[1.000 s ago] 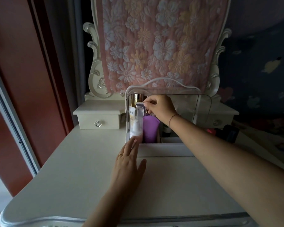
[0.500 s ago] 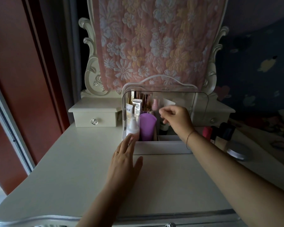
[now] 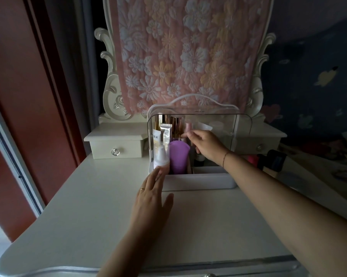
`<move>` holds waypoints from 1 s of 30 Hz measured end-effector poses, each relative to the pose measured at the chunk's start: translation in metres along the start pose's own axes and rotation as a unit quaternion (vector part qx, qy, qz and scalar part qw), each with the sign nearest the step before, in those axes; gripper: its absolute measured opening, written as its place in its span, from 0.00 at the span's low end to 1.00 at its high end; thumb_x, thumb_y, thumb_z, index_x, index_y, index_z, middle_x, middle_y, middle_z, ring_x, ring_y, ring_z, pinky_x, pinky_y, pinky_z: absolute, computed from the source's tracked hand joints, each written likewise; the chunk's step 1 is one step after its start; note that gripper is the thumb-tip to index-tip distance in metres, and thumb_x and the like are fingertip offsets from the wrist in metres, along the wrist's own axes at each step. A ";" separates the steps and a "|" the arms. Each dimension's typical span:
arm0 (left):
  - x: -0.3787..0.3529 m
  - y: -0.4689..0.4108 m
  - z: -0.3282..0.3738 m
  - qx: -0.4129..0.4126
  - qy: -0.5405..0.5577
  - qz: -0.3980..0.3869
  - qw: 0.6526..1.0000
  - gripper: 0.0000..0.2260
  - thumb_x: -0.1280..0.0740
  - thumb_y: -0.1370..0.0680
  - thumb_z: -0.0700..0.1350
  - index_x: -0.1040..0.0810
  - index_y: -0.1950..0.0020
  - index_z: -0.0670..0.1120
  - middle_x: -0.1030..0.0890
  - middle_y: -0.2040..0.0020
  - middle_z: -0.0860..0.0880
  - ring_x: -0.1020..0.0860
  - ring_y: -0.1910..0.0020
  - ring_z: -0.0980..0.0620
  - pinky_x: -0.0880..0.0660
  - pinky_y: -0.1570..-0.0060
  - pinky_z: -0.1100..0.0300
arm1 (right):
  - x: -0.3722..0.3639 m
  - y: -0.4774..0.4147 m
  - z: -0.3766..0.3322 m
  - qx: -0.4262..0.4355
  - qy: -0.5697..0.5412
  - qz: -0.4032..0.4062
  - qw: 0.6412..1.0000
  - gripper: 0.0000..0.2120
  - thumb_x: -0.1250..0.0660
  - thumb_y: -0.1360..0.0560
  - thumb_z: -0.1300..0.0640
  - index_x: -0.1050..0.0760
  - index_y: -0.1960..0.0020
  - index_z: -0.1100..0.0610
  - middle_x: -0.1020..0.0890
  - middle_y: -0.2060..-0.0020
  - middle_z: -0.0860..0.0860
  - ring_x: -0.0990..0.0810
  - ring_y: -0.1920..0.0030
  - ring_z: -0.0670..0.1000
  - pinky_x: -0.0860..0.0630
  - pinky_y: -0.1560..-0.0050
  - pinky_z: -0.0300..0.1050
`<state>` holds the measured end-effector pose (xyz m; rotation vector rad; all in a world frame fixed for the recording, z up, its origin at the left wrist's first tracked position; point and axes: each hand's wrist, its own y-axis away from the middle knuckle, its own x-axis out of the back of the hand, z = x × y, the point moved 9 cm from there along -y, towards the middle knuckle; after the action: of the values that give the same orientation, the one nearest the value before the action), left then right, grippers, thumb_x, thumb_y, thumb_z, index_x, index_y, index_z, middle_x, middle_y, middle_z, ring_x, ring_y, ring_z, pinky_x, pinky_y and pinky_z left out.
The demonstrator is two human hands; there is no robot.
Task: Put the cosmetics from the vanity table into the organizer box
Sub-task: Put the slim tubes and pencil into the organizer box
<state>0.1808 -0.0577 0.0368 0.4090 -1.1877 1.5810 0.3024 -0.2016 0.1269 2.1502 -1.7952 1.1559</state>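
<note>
A cream table is shown; a purple tube is seen in the white organizer box; a pink floral cloth is hung behind.

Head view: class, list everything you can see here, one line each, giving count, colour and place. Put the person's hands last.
Organizer box: one, white base with clear lid raised, centre of table.
Purple tube: one, purple, front left of box.
Spray bottle: one, white, left front corner of box.
Silver tube: one, silver, upright behind spray bottle.
Gold sticks: several, gold, rear left of box; count unclear.
Table: one, cream.
Drawer unit: one, cream, crystal knob, left of box.
Floral cloth: one, pink, draped over the mirror.
Dark items: a few, red and black, right of box; unclear.
Left hand: flat on table, fingertips at box corner.
Right hand: reaching into box.
</note>
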 end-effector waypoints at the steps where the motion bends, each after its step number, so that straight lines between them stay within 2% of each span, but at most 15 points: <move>1: 0.002 -0.002 0.001 0.000 -0.001 0.001 1.000 0.30 0.37 0.24 0.51 0.47 0.25 0.51 0.46 0.24 0.52 0.45 0.26 0.53 0.43 0.30 0.58 | 0.003 0.000 -0.001 0.004 -0.002 0.005 1.000 0.15 0.45 0.19 0.50 0.22 0.44 0.52 0.29 0.68 0.56 0.30 0.70 0.50 0.31 0.65 0.39; 5: 0.011 -0.006 0.000 -0.002 -0.005 0.015 1.000 0.29 0.36 0.25 0.49 0.43 0.26 0.49 0.43 0.24 0.51 0.43 0.27 0.52 0.41 0.29 0.57 | 0.013 0.001 -0.007 0.015 -0.007 0.030 0.999 0.14 0.44 0.19 0.52 0.21 0.45 0.53 0.26 0.66 0.50 0.29 0.71 0.44 0.31 0.66 0.36; 8: 0.012 -0.003 -0.004 0.000 -0.012 0.016 1.000 0.29 0.35 0.25 0.49 0.42 0.26 0.49 0.43 0.24 0.51 0.42 0.27 0.52 0.41 0.30 0.57 | 0.015 0.010 -0.009 0.024 -0.022 0.048 0.998 0.14 0.43 0.20 0.54 0.20 0.47 0.56 0.22 0.64 0.48 0.26 0.68 0.45 0.31 0.66 0.35; 12: 0.014 -0.004 -0.003 -0.009 -0.013 0.021 1.000 0.29 0.35 0.25 0.48 0.41 0.26 0.49 0.42 0.25 0.51 0.41 0.27 0.52 0.42 0.31 0.59 | 0.017 0.019 -0.012 0.037 -0.037 0.055 0.997 0.13 0.43 0.20 0.56 0.20 0.46 0.60 0.22 0.62 0.46 0.26 0.66 0.46 0.31 0.67 0.30; 15: 0.011 -0.007 0.000 -0.010 -0.012 0.018 1.000 0.29 0.35 0.25 0.49 0.42 0.26 0.49 0.43 0.24 0.51 0.42 0.27 0.52 0.42 0.30 0.59 | 0.023 0.019 -0.012 0.034 -0.040 0.058 0.997 0.13 0.43 0.20 0.56 0.20 0.47 0.60 0.22 0.62 0.45 0.26 0.67 0.46 0.31 0.66 0.31; 19: 0.006 -0.007 0.001 -0.004 -0.006 0.013 1.000 0.29 0.35 0.25 0.49 0.42 0.26 0.49 0.43 0.24 0.51 0.42 0.27 0.52 0.41 0.31 0.58 | 0.024 0.018 -0.009 0.027 -0.025 0.049 0.998 0.13 0.43 0.20 0.54 0.20 0.47 0.57 0.21 0.61 0.51 0.26 0.67 0.46 0.30 0.64 0.37; 25: 0.007 -0.004 0.000 -0.004 -0.009 0.017 1.000 0.28 0.34 0.26 0.49 0.39 0.28 0.48 0.41 0.25 0.50 0.40 0.28 0.50 0.39 0.32 0.57 | 0.025 0.018 -0.005 0.018 -0.028 0.067 0.997 0.14 0.43 0.20 0.54 0.20 0.47 0.57 0.23 0.63 0.42 0.26 0.68 0.44 0.31 0.68 0.29; 30: 0.008 -0.005 -0.001 -0.002 -0.010 0.018 1.000 0.28 0.34 0.26 0.49 0.39 0.28 0.49 0.41 0.25 0.50 0.39 0.28 0.50 0.38 0.32 0.57 | 0.025 0.017 -0.008 0.019 -0.029 0.067 0.997 0.14 0.43 0.20 0.54 0.20 0.47 0.57 0.23 0.64 0.43 0.26 0.68 0.45 0.31 0.66 0.32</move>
<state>0.1828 -0.0526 0.0450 0.4030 -1.2196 1.6085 0.2840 -0.2227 0.1412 2.1322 -1.9855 1.1761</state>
